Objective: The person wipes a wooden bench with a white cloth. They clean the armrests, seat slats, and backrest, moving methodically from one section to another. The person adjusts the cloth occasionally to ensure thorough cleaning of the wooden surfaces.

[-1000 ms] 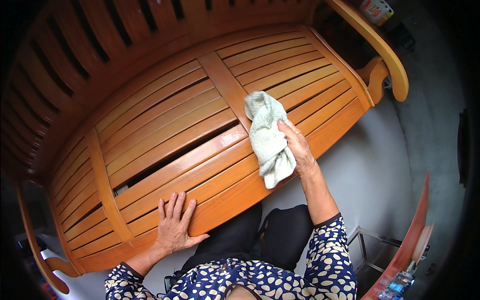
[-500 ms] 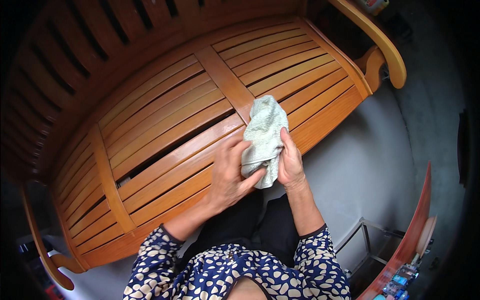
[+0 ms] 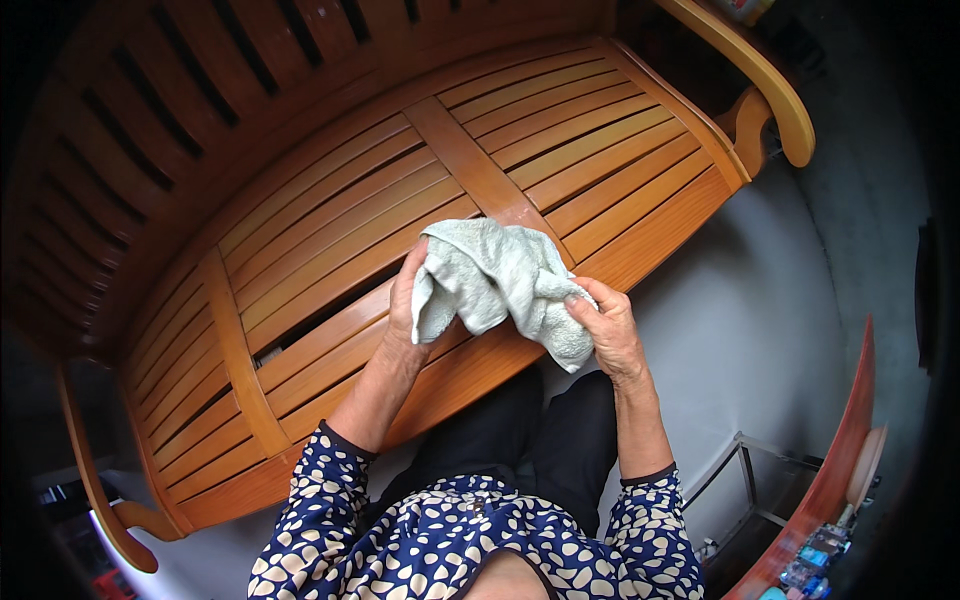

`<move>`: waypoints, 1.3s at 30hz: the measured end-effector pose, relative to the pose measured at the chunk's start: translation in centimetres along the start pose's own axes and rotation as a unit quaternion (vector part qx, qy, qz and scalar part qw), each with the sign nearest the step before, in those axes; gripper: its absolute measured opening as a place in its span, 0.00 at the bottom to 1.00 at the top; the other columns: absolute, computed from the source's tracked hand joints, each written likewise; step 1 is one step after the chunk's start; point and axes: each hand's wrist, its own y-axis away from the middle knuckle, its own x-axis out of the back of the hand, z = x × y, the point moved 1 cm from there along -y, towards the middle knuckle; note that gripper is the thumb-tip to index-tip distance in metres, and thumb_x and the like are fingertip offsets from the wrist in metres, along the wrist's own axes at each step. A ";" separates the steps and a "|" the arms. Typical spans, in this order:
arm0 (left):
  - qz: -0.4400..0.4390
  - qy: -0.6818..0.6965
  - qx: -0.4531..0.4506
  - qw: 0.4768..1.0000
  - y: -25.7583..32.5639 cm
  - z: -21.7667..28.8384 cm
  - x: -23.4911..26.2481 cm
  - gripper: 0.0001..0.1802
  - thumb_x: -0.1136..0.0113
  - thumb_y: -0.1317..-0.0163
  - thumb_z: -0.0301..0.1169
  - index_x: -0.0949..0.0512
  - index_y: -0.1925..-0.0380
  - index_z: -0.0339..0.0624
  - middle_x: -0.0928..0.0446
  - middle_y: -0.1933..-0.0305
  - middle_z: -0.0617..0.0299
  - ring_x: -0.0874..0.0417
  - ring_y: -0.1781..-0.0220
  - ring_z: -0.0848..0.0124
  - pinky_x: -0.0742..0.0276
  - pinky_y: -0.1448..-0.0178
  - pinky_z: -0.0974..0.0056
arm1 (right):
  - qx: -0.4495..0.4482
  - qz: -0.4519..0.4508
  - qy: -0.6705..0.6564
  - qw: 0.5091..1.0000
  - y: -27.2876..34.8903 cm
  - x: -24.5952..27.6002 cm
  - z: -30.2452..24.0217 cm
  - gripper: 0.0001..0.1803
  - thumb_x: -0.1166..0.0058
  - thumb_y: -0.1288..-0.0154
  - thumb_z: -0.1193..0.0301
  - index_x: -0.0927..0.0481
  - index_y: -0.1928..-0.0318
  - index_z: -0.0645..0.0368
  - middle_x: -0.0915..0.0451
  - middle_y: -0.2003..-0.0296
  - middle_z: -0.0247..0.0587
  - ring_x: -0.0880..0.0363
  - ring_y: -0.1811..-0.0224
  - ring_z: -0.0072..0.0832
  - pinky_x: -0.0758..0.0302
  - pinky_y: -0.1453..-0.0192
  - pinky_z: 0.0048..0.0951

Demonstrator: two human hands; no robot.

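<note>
A pale green cloth (image 3: pixel 495 280) hangs bunched between both hands, lifted just above the seat of a slatted wooden bench (image 3: pixel 330 250). My left hand (image 3: pixel 405 305) grips the cloth's left edge with fingers curled around it. My right hand (image 3: pixel 605 325) clasps the cloth's right end, thumb on top. Both hands are over the front edge of the bench seat, near its middle rail.
The bench has a slatted backrest (image 3: pixel 180 90) at the top and curved armrests at the right (image 3: pixel 760 80) and lower left (image 3: pixel 95 480). Grey floor (image 3: pixel 760 330) lies to the right. A metal frame (image 3: pixel 750 490) and a reddish shelf edge (image 3: pixel 845 450) stand at lower right.
My left hand left the bench's front edge and took hold of the cloth. The cloth was lifted off the seat and gathered between both hands.
</note>
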 end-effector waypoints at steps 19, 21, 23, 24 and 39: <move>-0.050 -0.828 -0.421 0.366 2.9 1.1 -3.7 0.17 0.31 0.51 0.40 0.25 0.68 0.42 0.29 0.67 0.56 0.29 0.60 0.62 0.34 0.54 0.57 | 0.004 0.062 -0.113 0.992 4.1 2.3 -5.4 0.14 0.55 0.29 0.69 0.24 0.54 0.68 0.19 0.62 0.41 0.21 0.61 0.23 0.25 0.54 0.21; -0.154 -0.836 -0.312 0.425 3.7 -1.0 -3.4 0.18 0.33 0.48 0.44 0.24 0.68 0.41 0.28 0.64 0.56 0.29 0.57 0.63 0.35 0.53 0.57 | 0.007 0.060 -0.157 0.986 3.9 2.3 -4.8 0.15 0.56 0.29 0.69 0.24 0.53 0.68 0.19 0.61 0.42 0.20 0.60 0.24 0.24 0.52 0.22; -0.199 -0.838 -0.255 0.440 4.0 -3.5 -2.3 0.22 0.35 0.46 0.48 0.22 0.65 0.40 0.27 0.62 0.56 0.28 0.55 0.62 0.35 0.52 0.57 | 0.003 0.057 -0.194 0.979 4.0 2.6 -4.3 0.15 0.57 0.29 0.70 0.24 0.51 0.69 0.19 0.58 0.45 0.19 0.58 0.26 0.23 0.50 0.24; -0.203 -0.826 -0.280 0.445 4.2 -4.5 -1.7 0.24 0.36 0.46 0.51 0.22 0.63 0.40 0.27 0.61 0.57 0.28 0.55 0.62 0.35 0.52 0.57 | 0.001 0.072 -0.200 0.977 4.1 2.7 -3.9 0.15 0.57 0.29 0.70 0.25 0.51 0.69 0.19 0.58 0.45 0.19 0.57 0.27 0.23 0.50 0.25; -0.131 -0.803 -0.322 0.484 1.2 -7.6 0.1 0.13 0.35 0.50 0.28 0.24 0.63 0.42 0.28 0.67 0.57 0.26 0.61 0.57 0.35 0.56 0.55 | -0.003 0.120 -0.313 0.942 4.9 3.4 0.2 0.13 0.57 0.29 0.70 0.24 0.52 0.65 0.19 0.58 0.43 0.19 0.56 0.31 0.23 0.49 0.30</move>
